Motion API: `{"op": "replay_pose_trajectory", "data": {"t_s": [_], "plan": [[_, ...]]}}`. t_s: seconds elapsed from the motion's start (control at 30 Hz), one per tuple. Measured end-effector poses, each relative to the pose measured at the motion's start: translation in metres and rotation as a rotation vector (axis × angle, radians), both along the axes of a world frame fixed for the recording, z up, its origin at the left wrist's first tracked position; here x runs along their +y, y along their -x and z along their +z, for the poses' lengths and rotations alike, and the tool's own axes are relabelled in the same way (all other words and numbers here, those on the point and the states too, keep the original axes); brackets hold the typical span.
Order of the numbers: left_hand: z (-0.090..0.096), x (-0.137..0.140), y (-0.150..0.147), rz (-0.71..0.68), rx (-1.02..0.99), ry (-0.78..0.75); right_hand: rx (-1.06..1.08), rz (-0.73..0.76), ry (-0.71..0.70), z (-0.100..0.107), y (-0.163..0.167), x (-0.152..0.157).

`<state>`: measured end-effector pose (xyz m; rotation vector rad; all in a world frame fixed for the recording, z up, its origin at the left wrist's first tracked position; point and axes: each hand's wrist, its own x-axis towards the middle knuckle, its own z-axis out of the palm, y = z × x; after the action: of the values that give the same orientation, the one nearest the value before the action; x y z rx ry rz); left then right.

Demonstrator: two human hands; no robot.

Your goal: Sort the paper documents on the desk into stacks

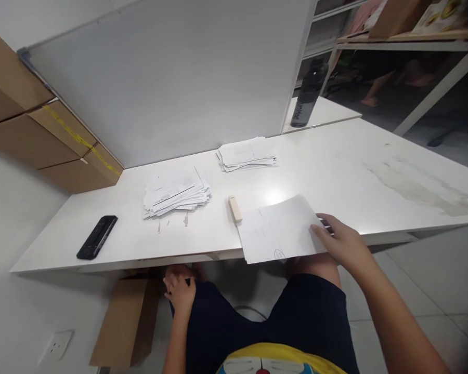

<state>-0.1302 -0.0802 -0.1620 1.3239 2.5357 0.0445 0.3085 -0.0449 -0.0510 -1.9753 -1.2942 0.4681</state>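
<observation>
My right hand point(337, 239) pinches the right edge of some white paper sheets point(278, 228), thumb on top. The sheets lie partly on the white table and hang over its front edge, with a round stamp mark near the lower edge. Their upper left corner meets a small cream-coloured stapler point(235, 209); whether it sits inside the jaws I cannot tell. A small dark thing shows between my right fingers, too unclear to name. My left hand point(181, 292) rests on my left knee, fingers loosely spread, holding nothing.
A messy paper stack point(175, 195) and a neater paper stack point(247, 154) lie farther back on the table point(374, 171). A black phone point(97, 237) is at the left, a dark bottle point(308, 96) at the back right. Cardboard boxes point(54, 130) and a whiteboard point(187, 78) stand behind.
</observation>
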Motion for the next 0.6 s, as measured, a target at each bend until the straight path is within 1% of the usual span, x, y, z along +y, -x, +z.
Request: {"op": "replay_pose_trajectory", "data": {"t_s": [0.07,0.13,0.2,0.27,0.33,0.4,0.47,0.6], "plan": [[-0.007,0.012,0.015,0.06,-0.045,0.036,-0.111,-0.012,-0.113,0.009,0.008,-0.001],[-0.012,0.025,0.026,0.097,-0.092,0.06,-0.165,0.057,-0.214,0.018,0.023,-0.002],[-0.016,0.036,0.033,0.122,-0.1,0.071,-0.17,0.221,-0.276,0.027,0.046,0.0],[-0.019,0.042,0.035,0.134,-0.089,0.075,-0.187,0.424,-0.313,0.032,0.074,0.005],[-0.021,0.043,0.036,0.141,-0.085,0.072,-0.243,0.602,-0.32,0.033,0.1,0.011],[-0.023,0.04,0.037,0.14,-0.092,0.067,-0.319,0.704,-0.296,0.029,0.119,0.015],[-0.025,0.037,0.038,0.138,-0.1,0.062,-0.381,0.729,-0.262,0.023,0.13,0.015],[-0.027,0.034,0.038,0.159,-0.105,0.057,-0.422,0.697,-0.247,0.014,0.138,0.013]]}}
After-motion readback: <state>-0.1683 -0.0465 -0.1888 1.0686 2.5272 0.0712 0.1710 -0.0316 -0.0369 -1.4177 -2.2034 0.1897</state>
